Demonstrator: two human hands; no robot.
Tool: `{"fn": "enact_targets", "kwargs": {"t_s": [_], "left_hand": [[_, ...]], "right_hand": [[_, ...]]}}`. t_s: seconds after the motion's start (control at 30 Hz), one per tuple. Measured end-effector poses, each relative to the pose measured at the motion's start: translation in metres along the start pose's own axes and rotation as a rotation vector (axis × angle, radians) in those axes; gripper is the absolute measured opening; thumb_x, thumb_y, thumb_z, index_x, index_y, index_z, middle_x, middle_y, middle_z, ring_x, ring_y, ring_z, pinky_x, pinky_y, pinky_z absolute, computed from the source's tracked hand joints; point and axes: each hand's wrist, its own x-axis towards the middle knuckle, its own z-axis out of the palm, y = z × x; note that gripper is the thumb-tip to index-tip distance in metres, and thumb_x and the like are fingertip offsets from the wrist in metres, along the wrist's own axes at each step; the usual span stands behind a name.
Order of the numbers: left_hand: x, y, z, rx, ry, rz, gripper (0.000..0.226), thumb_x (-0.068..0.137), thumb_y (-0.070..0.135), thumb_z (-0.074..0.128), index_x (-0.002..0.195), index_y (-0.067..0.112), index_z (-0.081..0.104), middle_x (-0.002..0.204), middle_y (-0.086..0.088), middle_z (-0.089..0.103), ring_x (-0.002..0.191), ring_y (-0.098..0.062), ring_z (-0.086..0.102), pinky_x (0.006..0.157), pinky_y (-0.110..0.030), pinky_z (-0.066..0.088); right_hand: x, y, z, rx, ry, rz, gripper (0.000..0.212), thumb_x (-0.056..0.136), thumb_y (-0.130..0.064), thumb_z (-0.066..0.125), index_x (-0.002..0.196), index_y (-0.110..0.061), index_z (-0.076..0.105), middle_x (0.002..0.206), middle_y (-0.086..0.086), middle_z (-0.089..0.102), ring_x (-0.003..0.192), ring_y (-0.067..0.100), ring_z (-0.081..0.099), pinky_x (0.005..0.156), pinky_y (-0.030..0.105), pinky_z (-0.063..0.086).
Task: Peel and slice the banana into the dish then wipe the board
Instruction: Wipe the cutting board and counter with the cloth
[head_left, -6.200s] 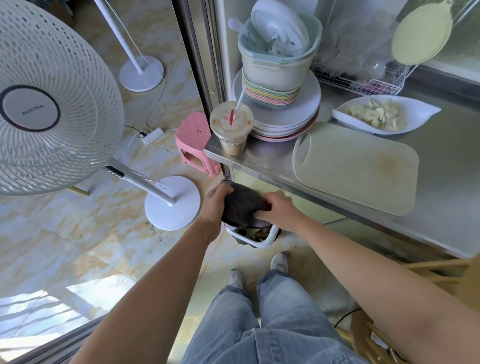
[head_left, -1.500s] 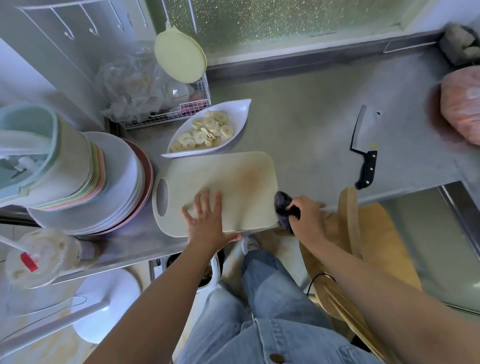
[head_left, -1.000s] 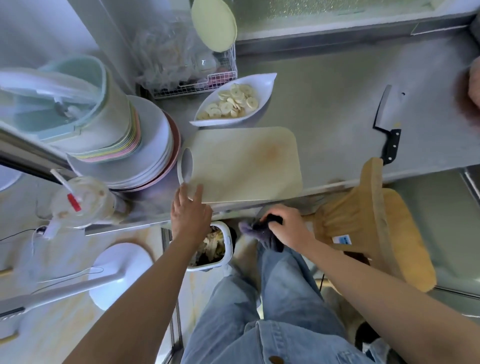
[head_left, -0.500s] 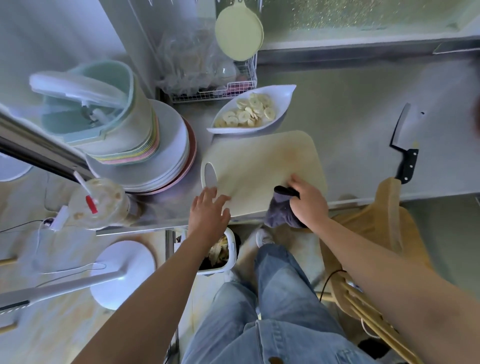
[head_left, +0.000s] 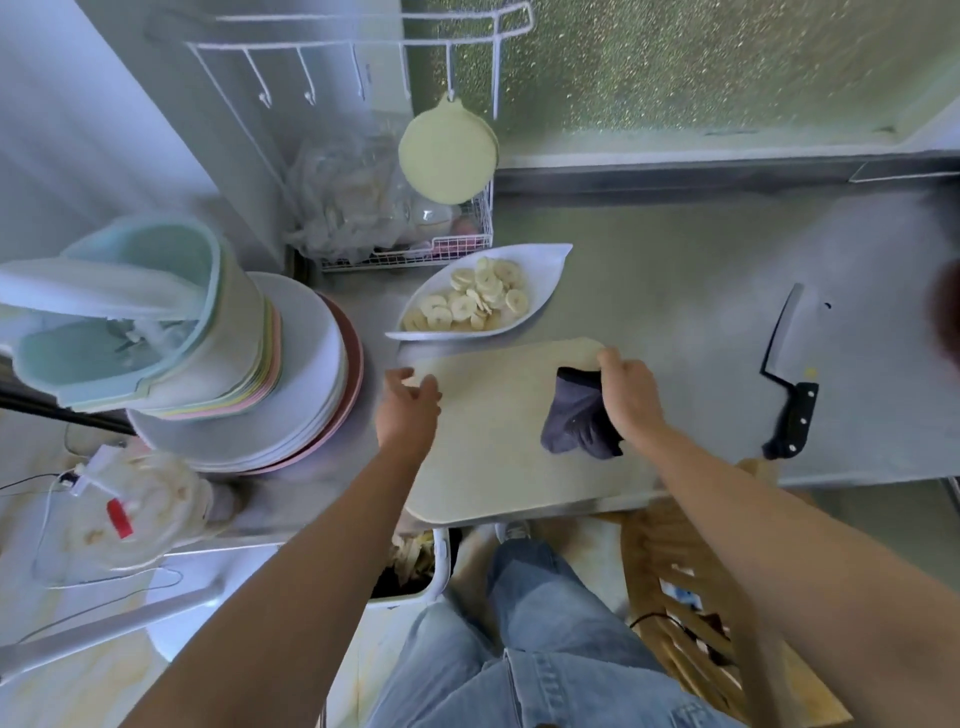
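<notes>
A pale cutting board (head_left: 493, 441) lies on the steel counter (head_left: 675, 291), its near edge at the counter's front. My right hand (head_left: 628, 397) grips a dark cloth (head_left: 579, 418) and holds it on the right part of the board. My left hand (head_left: 408, 410) is at the board's left end, fingers curled at the handle; I cannot tell whether it grips it. Behind the board stands a white leaf-shaped dish (head_left: 540, 260) filled with banana slices (head_left: 467, 304).
A cleaver (head_left: 789, 374) lies on the counter to the right. Stacked plates (head_left: 311, 384) with a tub on top stand at the left, an iced drink cup (head_left: 140, 512) by the front corner. A bin (head_left: 415, 571) sits below, a wooden chair (head_left: 691, 587) to its right.
My right hand has carried the cloth from below the counter edge up onto the board. My left hand has moved to the board's left end.
</notes>
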Motion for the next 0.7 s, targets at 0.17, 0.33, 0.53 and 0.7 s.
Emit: {"fn": "enact_targets", "kwargs": {"t_s": [0.17,0.33,0.53,0.7], "left_hand": [[0.046,0.039,0.012,-0.435,-0.023,-0.240,0.031,0.101,0.030,0.043,0.123,0.009,0.038,0.088,-0.015,0.065,0.059,-0.024,0.061,0.046,-0.027,0.047],[0.075,0.043,0.020,-0.377,0.071,-0.320,0.029,0.103,0.024,0.037,0.122,0.002,0.039,0.090,-0.019,0.067,0.050,-0.022,0.061,0.037,-0.020,0.040],[0.095,0.038,0.027,-0.172,0.161,-0.296,0.029,0.100,0.014,0.035,0.121,-0.005,0.043,0.075,-0.019,0.066,0.051,-0.026,0.058,0.043,-0.026,0.041],[0.105,0.037,0.032,-0.045,0.116,-0.262,0.029,0.097,0.017,0.038,0.117,-0.002,0.048,0.083,-0.021,0.067,0.053,-0.026,0.058,0.049,-0.029,0.045]], "right_hand": [[0.054,-0.037,-0.003,0.154,-0.232,-0.080,0.023,0.092,-0.033,0.055,0.094,-0.013,0.066,0.094,0.001,0.064,0.089,0.018,0.057,0.083,0.030,0.043],[0.095,-0.062,0.012,0.324,-0.279,0.019,0.010,0.092,-0.018,0.052,0.085,-0.015,0.059,0.077,-0.001,0.055,0.074,0.016,0.051,0.069,0.026,0.041],[0.122,-0.060,0.034,0.309,-0.283,0.111,0.027,0.089,-0.025,0.057,0.065,-0.014,0.051,0.069,0.003,0.046,0.070,0.018,0.043,0.067,0.030,0.036],[0.120,-0.041,0.027,0.186,-0.235,0.116,0.023,0.084,-0.013,0.054,0.062,-0.013,0.047,0.063,0.003,0.045,0.065,0.020,0.042,0.061,0.030,0.035]]}}
